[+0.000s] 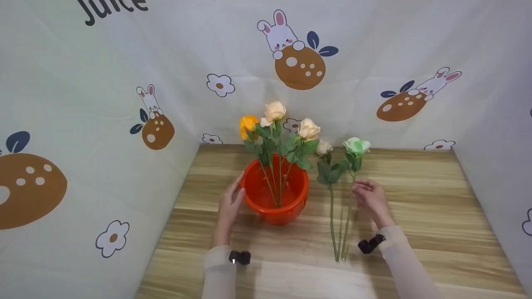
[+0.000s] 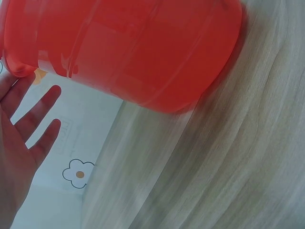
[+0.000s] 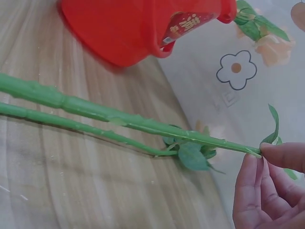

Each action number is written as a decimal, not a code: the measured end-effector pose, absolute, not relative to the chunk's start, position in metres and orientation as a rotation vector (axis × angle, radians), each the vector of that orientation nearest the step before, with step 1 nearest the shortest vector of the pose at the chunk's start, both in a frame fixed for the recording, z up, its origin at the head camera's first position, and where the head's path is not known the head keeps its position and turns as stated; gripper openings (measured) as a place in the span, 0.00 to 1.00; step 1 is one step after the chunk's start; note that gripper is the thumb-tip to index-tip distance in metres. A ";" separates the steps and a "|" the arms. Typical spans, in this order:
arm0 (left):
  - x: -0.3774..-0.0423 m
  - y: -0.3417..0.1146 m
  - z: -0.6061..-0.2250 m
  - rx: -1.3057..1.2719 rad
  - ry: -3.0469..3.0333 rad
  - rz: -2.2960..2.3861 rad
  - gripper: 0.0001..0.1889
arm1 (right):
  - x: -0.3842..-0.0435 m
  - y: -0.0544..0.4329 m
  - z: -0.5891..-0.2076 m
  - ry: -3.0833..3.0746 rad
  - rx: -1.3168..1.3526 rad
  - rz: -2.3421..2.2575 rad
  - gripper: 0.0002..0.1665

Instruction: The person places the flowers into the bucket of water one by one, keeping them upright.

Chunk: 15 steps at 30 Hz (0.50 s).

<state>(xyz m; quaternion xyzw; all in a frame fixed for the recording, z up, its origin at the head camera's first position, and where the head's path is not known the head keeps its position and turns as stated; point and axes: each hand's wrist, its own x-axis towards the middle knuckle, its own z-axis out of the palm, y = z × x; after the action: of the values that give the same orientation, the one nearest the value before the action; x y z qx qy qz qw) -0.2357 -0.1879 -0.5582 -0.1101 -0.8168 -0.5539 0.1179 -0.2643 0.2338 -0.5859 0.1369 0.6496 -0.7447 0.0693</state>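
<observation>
A red bucket (image 1: 276,216) stands on the wooden table, with several artificial roses in it: a yellow-orange one (image 1: 249,126) and peach ones (image 1: 309,129). My left hand (image 1: 231,201) rests against the bucket's left rim, fingers spread and fairly straight in the left wrist view. To the right of the bucket, my right hand (image 1: 371,198) pinches the stem of a pale green rose (image 1: 356,146) between thumb and fingertips, just below its leaves. Beside it a pale peach rose (image 1: 324,148) lies on the table, its stem running nearly parallel to the green one's.
The wood-grain table (image 1: 428,216) meets a light cloth backdrop (image 1: 353,95) printed with bunnies, brown fruit and flowers at the back and sides. A small black device (image 1: 369,244) sits at the right wrist, another black device (image 1: 240,258) at the left.
</observation>
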 end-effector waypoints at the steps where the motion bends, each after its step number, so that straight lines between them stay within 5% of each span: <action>1: -0.236 -0.188 -0.558 -0.321 -2.386 -1.625 0.24 | -0.264 0.234 -0.584 1.957 0.410 -2.245 0.23; 15: -0.237 -0.187 -0.560 -0.313 -2.360 -1.637 0.24 | -0.262 0.234 -0.560 1.980 0.416 -2.374 0.15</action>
<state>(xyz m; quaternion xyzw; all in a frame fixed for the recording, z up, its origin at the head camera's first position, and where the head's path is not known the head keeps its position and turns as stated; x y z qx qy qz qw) -0.2366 -0.1872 -0.5598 -0.1075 -0.8103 -0.5621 0.1260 -0.2622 0.2336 -0.5599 0.1333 0.6348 -0.7610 0.0112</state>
